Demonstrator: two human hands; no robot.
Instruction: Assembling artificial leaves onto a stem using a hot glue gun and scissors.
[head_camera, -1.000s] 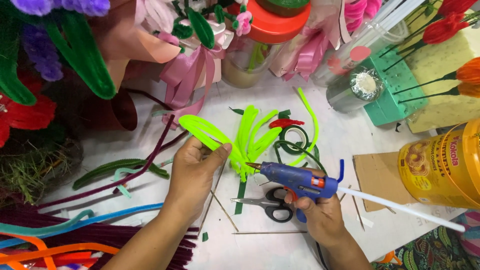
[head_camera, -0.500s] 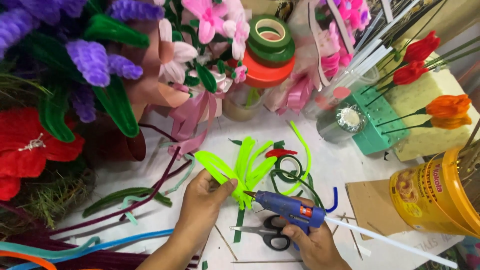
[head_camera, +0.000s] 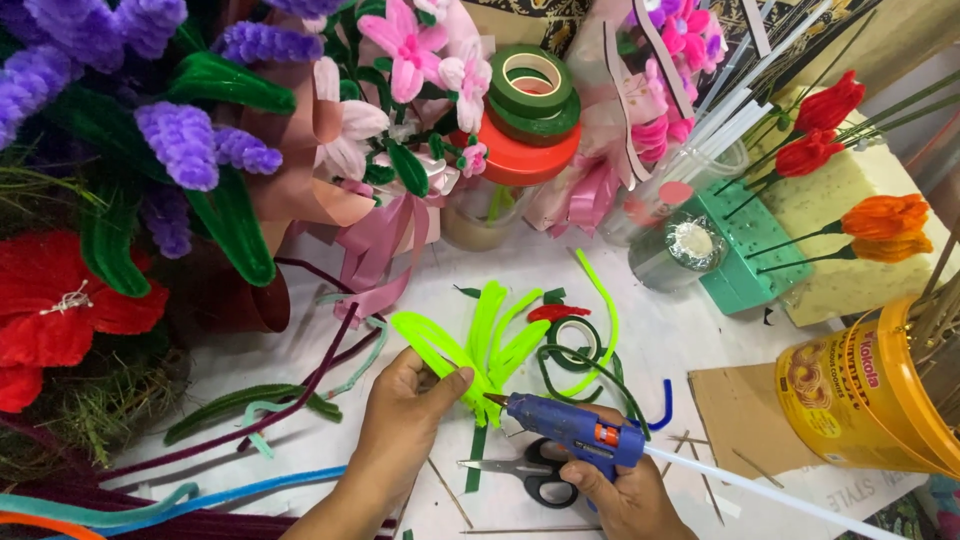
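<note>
My left hand (head_camera: 405, 425) pinches the bunch of lime-green pipe-cleaner leaves (head_camera: 490, 345), which fans out toward twelve o'clock on the white table (head_camera: 300, 350). My right hand (head_camera: 620, 495) is wrapped tight round the blue glue gun (head_camera: 570, 428), its nozzle touching the leaves' base at nine o'clock. Black-handled scissors (head_camera: 530, 475) lie just beneath the gun.

White table (head_camera: 690, 345) — scissors (head_camera: 530, 475), cardboard (head_camera: 740, 415), green foam block (head_camera: 745, 250).
</note>
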